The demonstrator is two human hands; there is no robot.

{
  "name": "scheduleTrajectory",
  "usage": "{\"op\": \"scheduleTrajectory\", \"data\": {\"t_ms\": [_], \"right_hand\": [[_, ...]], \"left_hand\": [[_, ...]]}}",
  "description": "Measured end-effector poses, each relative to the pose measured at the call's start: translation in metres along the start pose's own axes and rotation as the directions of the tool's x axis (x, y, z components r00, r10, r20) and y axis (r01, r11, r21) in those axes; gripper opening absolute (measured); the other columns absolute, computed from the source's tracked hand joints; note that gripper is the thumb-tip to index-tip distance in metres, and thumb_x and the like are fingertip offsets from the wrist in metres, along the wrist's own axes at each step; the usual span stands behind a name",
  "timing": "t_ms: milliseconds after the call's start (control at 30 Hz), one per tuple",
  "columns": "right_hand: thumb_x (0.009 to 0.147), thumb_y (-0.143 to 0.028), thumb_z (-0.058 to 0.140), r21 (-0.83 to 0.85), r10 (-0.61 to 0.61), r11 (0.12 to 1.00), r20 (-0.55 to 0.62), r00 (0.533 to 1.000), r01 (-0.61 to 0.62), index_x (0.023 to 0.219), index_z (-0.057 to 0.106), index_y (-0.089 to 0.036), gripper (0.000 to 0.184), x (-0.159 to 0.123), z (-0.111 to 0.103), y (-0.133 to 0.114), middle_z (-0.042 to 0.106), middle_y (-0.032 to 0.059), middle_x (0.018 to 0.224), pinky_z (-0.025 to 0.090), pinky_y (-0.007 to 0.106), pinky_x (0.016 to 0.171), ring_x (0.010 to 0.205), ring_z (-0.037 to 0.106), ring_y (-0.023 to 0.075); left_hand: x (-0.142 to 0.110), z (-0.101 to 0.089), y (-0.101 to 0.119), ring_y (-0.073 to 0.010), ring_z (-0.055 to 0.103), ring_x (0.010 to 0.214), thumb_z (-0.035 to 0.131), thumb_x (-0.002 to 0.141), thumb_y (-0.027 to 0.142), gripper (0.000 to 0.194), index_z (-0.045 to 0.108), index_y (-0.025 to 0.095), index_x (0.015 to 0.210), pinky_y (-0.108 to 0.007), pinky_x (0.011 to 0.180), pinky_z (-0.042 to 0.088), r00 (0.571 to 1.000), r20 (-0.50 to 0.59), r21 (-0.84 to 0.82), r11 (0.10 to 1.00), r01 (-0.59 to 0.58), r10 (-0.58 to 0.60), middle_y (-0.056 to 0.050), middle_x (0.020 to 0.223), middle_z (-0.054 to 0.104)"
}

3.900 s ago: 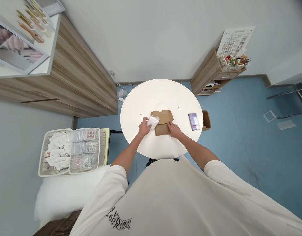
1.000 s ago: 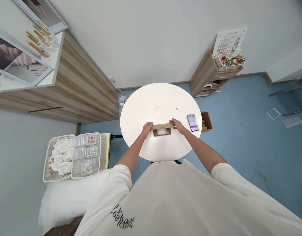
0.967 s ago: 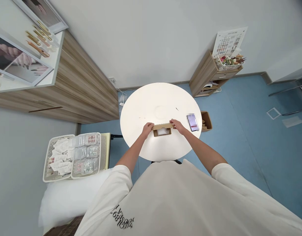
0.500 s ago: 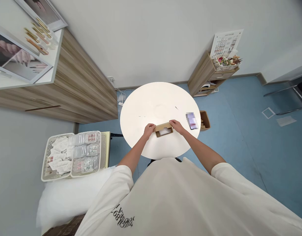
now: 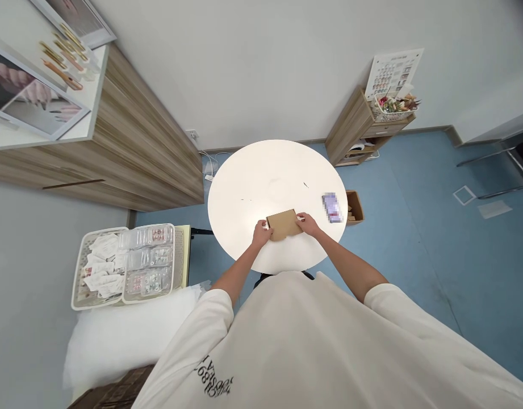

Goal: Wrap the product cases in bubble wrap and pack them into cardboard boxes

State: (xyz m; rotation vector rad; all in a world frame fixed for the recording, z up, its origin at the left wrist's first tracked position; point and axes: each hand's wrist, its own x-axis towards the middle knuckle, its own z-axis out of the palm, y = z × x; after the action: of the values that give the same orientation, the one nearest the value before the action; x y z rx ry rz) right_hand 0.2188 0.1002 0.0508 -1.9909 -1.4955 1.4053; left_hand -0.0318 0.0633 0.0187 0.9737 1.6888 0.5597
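Observation:
A small brown cardboard box lies near the front of the round white table, its lid folded down over the top. My left hand grips the box's left end, thumb toward the lid. At the right end my right hand holds the lid's edge and side with bent fingers. What lies inside the box is hidden by the lid.
A phone, blurred out, rests on the table's right side. Beyond that edge an open carton stands on the floor. To the left are white baskets of packets and plastic cases. A wooden cabinet stands behind them.
The box lid, raised before with white contents showing, has come down toward me and covers the opening. Both hands have shifted to the box's ends, the left one slightly lower.

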Motion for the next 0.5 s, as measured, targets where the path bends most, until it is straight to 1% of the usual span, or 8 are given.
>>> {"op": "scheduleTrajectory", "data": {"t_ms": [133, 267, 400, 500], "right_hand": [[0.082, -0.032, 0.063, -0.16, 0.014, 0.987, -0.047, 0.999, -0.021, 0.13, 0.06, -0.026, 0.048, -0.002, 0.005, 0.015, 0.057, 0.0094, 0.141, 0.042, 0.044, 0.104, 0.123, 0.055, 0.0285], [0.083, -0.029, 0.062, -0.292, -0.008, 0.956, -0.097, 0.995, -0.021, 0.13, 0.06, -0.025, 0.046, -0.003, 0.013, 0.025, 0.058, 0.0117, 0.137, 0.038, 0.048, 0.105, 0.126, 0.051, 0.0326], [0.085, -0.028, 0.059, -0.36, -0.013, 0.932, -0.116, 0.993, -0.029, 0.129, 0.059, -0.021, 0.045, -0.005, 0.021, 0.032, 0.057, 0.0152, 0.134, 0.039, 0.047, 0.103, 0.124, 0.051, 0.0339], [0.085, -0.026, 0.058, -0.36, -0.026, 0.933, -0.118, 0.993, -0.019, 0.13, 0.058, -0.022, 0.045, -0.005, 0.026, 0.034, 0.058, 0.0144, 0.132, 0.04, 0.044, 0.102, 0.122, 0.051, 0.0324]], "left_hand": [[-0.006, 0.009, -0.01, -0.0232, 0.061, 0.108, 0.072, 0.078, 0.032, 0.06, 0.046, 0.023, 0.13, -0.033, 0.085, 0.047, 1.0, 0.023, 0.08, 0.997, 0.014, -0.016, -0.013, 0.135, 0.055], [-0.009, 0.015, -0.012, -0.0282, 0.057, 0.119, 0.073, 0.077, 0.03, 0.059, 0.046, 0.024, 0.13, -0.038, 0.094, 0.043, 1.0, -0.005, 0.205, 0.979, 0.014, -0.014, -0.013, 0.134, 0.056], [-0.012, 0.019, -0.015, -0.033, 0.053, 0.126, 0.07, 0.079, 0.026, 0.053, 0.049, 0.023, 0.127, -0.043, 0.099, 0.039, 0.999, -0.051, 0.342, 0.939, 0.029, -0.013, -0.015, 0.132, 0.057], [-0.017, 0.02, -0.018, -0.0339, 0.052, 0.124, 0.063, 0.083, 0.022, 0.047, 0.05, 0.022, 0.128, -0.044, 0.099, 0.04, 0.997, -0.072, 0.41, 0.912, -0.005, 0.038, -0.016, 0.13, 0.056]]}}
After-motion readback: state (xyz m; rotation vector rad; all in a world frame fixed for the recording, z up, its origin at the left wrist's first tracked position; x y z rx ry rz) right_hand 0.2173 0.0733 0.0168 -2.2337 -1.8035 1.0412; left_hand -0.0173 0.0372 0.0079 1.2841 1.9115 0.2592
